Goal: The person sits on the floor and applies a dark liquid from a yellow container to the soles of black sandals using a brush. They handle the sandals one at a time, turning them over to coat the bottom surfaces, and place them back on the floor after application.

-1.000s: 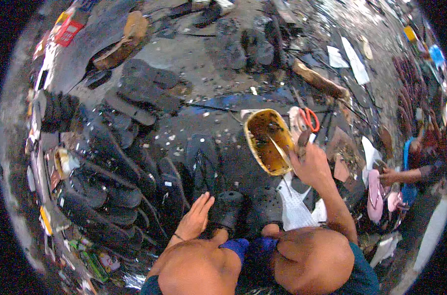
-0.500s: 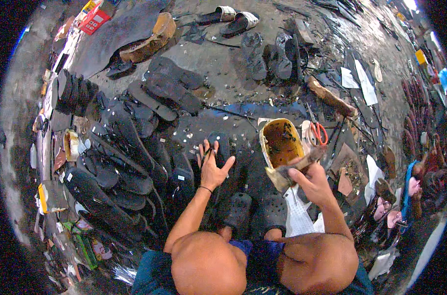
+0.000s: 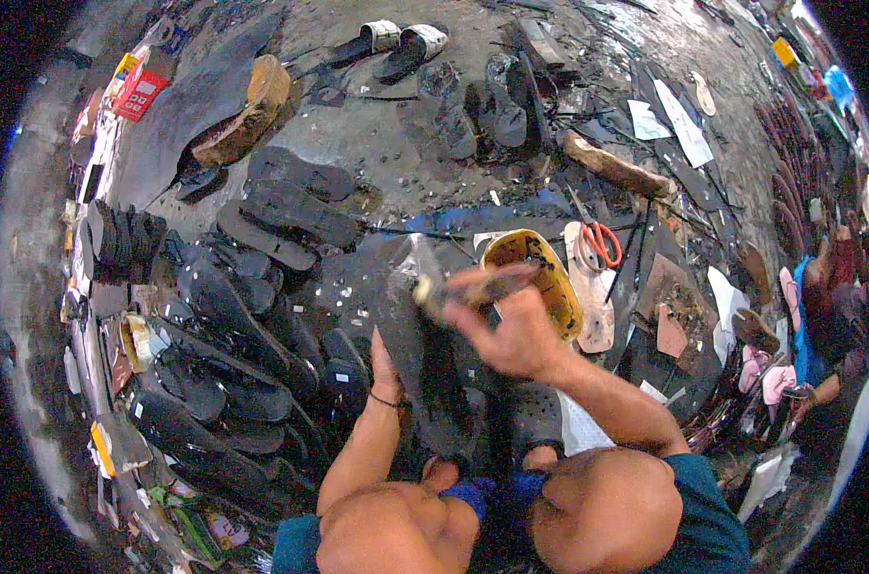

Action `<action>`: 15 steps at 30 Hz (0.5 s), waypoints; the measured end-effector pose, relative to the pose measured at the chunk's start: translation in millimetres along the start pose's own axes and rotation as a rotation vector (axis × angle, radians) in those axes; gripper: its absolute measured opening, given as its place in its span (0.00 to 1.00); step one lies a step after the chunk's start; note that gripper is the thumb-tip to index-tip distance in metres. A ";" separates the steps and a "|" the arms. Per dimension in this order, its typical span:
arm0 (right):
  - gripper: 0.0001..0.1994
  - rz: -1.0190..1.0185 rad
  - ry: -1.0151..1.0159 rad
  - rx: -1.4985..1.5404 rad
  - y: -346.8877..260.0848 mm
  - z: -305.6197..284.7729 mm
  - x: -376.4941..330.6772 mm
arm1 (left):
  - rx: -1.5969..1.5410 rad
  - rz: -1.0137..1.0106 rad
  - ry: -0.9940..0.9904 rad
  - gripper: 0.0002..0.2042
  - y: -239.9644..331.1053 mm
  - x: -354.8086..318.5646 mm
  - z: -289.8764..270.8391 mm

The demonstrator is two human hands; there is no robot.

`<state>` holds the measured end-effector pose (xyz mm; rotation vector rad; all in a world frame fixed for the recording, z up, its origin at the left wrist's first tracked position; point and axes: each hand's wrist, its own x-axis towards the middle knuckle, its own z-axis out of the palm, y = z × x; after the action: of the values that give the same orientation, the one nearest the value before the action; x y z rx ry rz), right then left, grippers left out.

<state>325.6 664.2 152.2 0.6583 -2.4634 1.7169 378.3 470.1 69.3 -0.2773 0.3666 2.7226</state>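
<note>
Two bare hands were observed above a littered floor (image 3: 358, 115). Right hand (image 3: 522, 335) was closed around a brush (image 3: 492, 279) with a brown, apparently wooden handle; its paler head was motion-blurred. The brush lay over a dark, smooth sole (image 3: 421, 335), head to the left, long axis nearly level and rising slightly rightward. Contact between them could not be determined. The sole was elongated and round-ended, its long axis running away from the person. Left hand (image 3: 385, 368) stood edge-on beside the sole; its grip could not be determined. One rounded yellow tub (image 3: 570, 301), just beyond the right hand, contained brown residue and black lumps. Orange-handled metal scissors (image 3: 602, 246) lay near it.
</note>
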 end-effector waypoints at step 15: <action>0.13 0.404 0.198 0.485 -7.9 23.5 -19.7 | 0.494 0.379 0.385 0.27 -11.8 6.5 19.0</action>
<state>350.9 646.7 144.6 -0.0089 -2.1564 2.4252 374.3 488.4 83.2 -0.6433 1.2893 2.8000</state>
